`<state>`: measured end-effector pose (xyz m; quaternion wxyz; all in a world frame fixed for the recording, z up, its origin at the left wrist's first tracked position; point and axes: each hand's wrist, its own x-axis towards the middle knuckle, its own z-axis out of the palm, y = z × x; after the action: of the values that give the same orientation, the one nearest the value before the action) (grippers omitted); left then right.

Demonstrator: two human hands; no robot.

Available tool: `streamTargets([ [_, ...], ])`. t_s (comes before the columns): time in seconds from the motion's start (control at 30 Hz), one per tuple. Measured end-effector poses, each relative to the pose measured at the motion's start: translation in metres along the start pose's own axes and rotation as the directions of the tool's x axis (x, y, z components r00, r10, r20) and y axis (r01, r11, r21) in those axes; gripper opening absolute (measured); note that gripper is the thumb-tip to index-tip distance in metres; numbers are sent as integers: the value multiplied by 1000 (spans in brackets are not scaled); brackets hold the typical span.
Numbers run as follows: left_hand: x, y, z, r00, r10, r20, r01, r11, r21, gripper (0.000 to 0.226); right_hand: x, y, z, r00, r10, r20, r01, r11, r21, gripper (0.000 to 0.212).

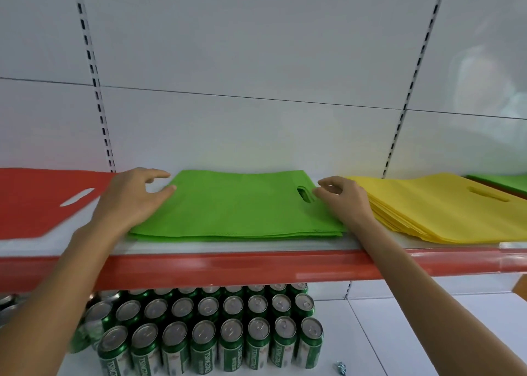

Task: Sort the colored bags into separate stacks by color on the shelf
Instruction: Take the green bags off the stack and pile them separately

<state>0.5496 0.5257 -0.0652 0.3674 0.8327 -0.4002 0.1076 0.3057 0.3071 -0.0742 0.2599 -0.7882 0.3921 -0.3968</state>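
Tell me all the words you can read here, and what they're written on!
"TSINGTAO": printed sideways on the green beer cans.
Smaller print on those cans: too blurred to read.
Green bags, yellow bags, red bag: no writing shows.

Shelf [256,267]: before you, with three piles side by side on it.
Middle pile [236,207]: your left hand [134,196] at its left edge, your right hand [345,199] at its right edge.
Left pile [37,201]: left of the middle one.
Right pile [445,210]: right of the middle one.
Cans [205,333]: in rows below the shelf.
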Motion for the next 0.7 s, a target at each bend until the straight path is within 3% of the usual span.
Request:
streamTargets([
  [0.13,6,40,0,995,97,39,-97,995,11,39,2,-12,-17,994,-82,-72,87,994,68,24],
  [0.27,8,97,30,975,205,86,-201,978,-56,43,5,-2,-57,985,-134,-109,136,991,9,23],
  [0.53,-9,224,114,936,329,126,-314,941,-125,42,24,111,-199,970,-107,-218,53,969,-240,30],
  [0.7,-27,303,170,935,346,78,-332,931,-155,42,55,185,-274,981,-103,-166,47,949,-310,36],
])
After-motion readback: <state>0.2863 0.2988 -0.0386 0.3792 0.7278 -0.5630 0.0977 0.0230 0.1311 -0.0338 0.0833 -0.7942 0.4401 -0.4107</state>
